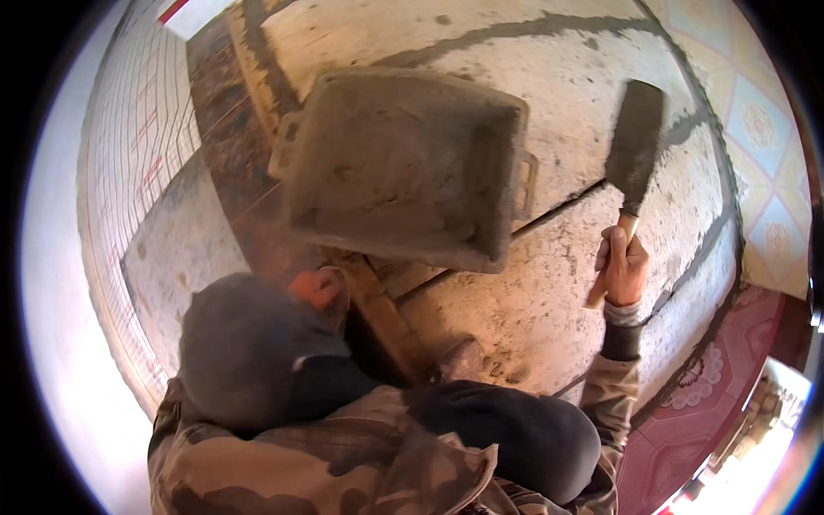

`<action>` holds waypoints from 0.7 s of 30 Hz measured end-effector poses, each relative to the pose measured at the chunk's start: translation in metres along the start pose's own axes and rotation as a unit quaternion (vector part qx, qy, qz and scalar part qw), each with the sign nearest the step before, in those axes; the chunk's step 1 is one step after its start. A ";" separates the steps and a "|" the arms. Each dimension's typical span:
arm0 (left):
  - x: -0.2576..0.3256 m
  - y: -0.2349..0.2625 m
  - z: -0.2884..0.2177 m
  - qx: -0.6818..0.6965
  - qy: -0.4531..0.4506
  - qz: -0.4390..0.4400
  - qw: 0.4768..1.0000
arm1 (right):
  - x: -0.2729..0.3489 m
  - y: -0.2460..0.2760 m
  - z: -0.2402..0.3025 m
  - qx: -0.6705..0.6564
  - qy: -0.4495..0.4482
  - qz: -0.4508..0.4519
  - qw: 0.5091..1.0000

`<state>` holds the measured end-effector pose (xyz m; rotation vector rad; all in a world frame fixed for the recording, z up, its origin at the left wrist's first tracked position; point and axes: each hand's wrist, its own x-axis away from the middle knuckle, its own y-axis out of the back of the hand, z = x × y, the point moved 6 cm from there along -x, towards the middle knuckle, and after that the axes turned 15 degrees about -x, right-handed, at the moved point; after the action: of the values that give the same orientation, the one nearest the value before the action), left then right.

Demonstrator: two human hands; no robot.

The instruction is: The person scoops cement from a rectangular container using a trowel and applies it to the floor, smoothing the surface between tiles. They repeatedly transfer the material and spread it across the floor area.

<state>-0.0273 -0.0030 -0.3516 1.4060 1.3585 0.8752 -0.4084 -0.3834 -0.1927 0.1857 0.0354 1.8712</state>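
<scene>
The right hand (622,270) has its fingers clenched on the wooden handle of a flat mortar-smeared trowel (635,146), blade on the rough grey wall (532,318). The left hand (319,287) props the grey mortar-caked rectangular tray (403,163); its fingers are hidden. Best pressed flat and steady.

Warm daylight, dark fisheye rim
</scene>
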 end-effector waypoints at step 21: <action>0.043 0.006 0.102 0.693 0.481 -0.161 0.513 | 0.033 -0.192 -0.027 0.532 0.096 0.435 0.721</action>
<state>0.0767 0.0238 -0.3799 1.5246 3.5736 -0.0075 -0.2406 -0.2915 -0.2389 0.9254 1.4172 2.5711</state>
